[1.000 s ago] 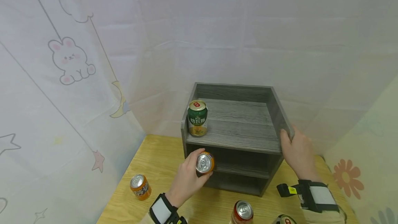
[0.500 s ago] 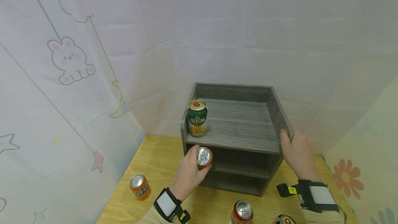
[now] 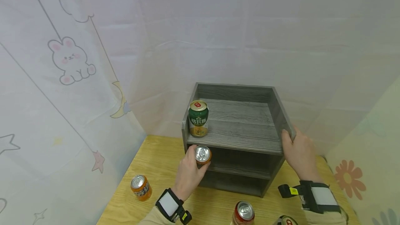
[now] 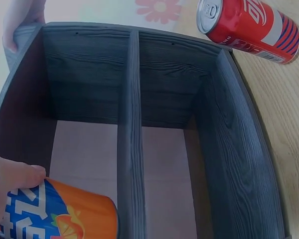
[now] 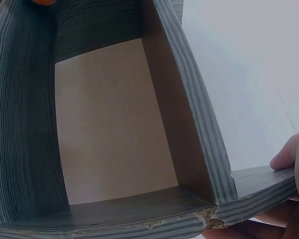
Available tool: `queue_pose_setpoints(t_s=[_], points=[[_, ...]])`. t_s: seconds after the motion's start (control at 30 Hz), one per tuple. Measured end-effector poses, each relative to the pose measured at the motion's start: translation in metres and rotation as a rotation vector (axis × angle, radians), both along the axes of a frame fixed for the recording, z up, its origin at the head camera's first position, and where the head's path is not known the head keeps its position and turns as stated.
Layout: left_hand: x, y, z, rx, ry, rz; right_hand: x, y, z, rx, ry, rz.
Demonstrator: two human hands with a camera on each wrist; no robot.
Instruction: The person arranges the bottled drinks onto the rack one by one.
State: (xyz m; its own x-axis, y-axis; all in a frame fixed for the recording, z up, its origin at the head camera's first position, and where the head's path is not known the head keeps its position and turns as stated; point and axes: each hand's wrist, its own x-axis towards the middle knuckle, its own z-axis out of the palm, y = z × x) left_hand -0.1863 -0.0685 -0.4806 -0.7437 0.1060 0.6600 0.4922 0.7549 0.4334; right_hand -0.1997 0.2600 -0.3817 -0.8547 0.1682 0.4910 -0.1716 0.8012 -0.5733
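My left hand [image 3: 187, 175] grips an orange soda can [image 3: 203, 155] by its sides, upright, at the left front of the grey wooden shelf unit's [image 3: 240, 127] middle compartment. In the left wrist view the orange and blue can [image 4: 89, 211] is beside the edge of the dividing board [image 4: 133, 149]; whether it touches that board I cannot tell. My right hand [image 3: 300, 153] holds the unit's right side panel, thumb on the inner face. A green and gold can [image 3: 198, 119] stands on the top shelf at the left.
Another orange can [image 3: 141, 187] stands on the wooden table [image 3: 156, 155] left of the unit. In front are a red can [image 3: 243, 213] and a partly cut-off can [image 3: 286, 221]. Printed white curtains [image 3: 231, 27] hang behind and on both sides.
My left hand has carried the orange can slightly up and left in the head view, toward the middle compartment's opening. My right hand keeps its hold on the side panel.
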Motion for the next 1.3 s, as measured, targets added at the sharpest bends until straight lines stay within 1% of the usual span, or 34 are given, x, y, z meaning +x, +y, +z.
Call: queue_pose_setpoints(t_s=[0.13,0.23,0.5,0.7,0.93,1.17,1.3], points=[[-0.001,0.0,-0.002,-0.011,0.026,0.007,0.0,0.0,0.0,-0.004,-0.001,0.001],[-0.002,0.0,-0.003,-0.012,0.026,0.014,0.0,0.001,0.0,-0.011,-0.006,0.0],[-0.003,0.003,-0.004,0.008,-0.026,0.041,0.001,-0.001,0.001,-0.014,-0.015,-0.005],[-0.003,0.005,-0.004,0.01,-0.031,0.053,0.002,0.0,0.001,-0.016,-0.02,0.004],[-0.004,0.007,-0.003,-0.013,-0.03,0.071,0.002,0.0,0.001,-0.015,-0.019,0.008],[-0.007,0.009,-0.001,-0.019,-0.074,0.059,0.0,0.0,0.001,-0.007,-0.008,-0.005],[-0.009,0.012,0.0,-0.038,-0.084,0.082,0.0,0.001,0.001,-0.001,-0.002,-0.002]])
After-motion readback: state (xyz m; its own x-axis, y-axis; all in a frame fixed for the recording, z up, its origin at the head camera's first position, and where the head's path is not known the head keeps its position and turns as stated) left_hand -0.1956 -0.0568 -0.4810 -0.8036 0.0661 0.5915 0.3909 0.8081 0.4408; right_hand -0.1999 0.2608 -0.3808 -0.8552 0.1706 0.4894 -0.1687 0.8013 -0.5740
